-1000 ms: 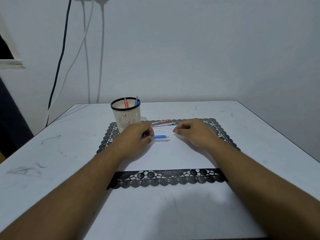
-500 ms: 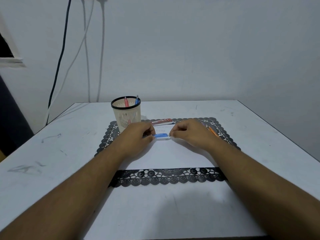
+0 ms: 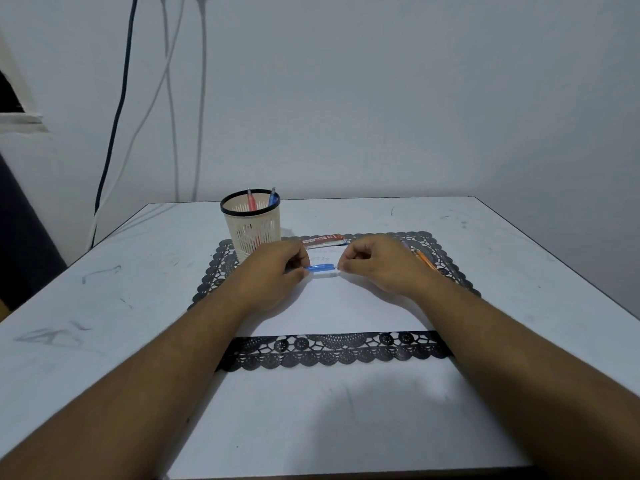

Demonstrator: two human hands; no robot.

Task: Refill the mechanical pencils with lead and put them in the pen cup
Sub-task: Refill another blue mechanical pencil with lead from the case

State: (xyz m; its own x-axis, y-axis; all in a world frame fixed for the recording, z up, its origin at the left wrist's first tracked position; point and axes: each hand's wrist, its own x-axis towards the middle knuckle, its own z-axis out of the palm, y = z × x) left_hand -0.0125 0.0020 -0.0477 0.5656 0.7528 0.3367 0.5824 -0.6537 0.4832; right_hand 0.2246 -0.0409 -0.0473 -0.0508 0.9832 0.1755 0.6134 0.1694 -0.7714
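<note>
- Reaching in from the bottom corners of the frame, two bare forearms cross the white table (image 3: 104,306) and meet near the centre of the picture.
- Lying under the arms is a white sheet (image 3: 332,306) on top of a black lace placemat (image 3: 332,351); the lace border shows as a dark band just below the centre.
- Just above the centre, the left hand (image 3: 273,271) has its fingers curled and pinches the left end of a blue mechanical pencil (image 3: 320,268).
- The right hand (image 3: 377,265) is also curled, and its fingertips pinch the right end of the same pencil.
- The pencil lies level between the two hands, close above the sheet; whether it touches the paper, I cannot tell.
- To the right of the right hand, an orange pencil (image 3: 424,259) lies slanted on the lace, partly hidden by the hand.
- Just behind the hands lies a red lead case (image 3: 323,240), flat on the far edge of the mat.
- Left of this case stands the cream pen cup (image 3: 251,226) with a black rim, on the far left corner of the mat; a red pencil (image 3: 250,199) and a blue one (image 3: 273,198) stand inside it.
- In the upper left of the frame, cables (image 3: 117,109) hang down the wall.
</note>
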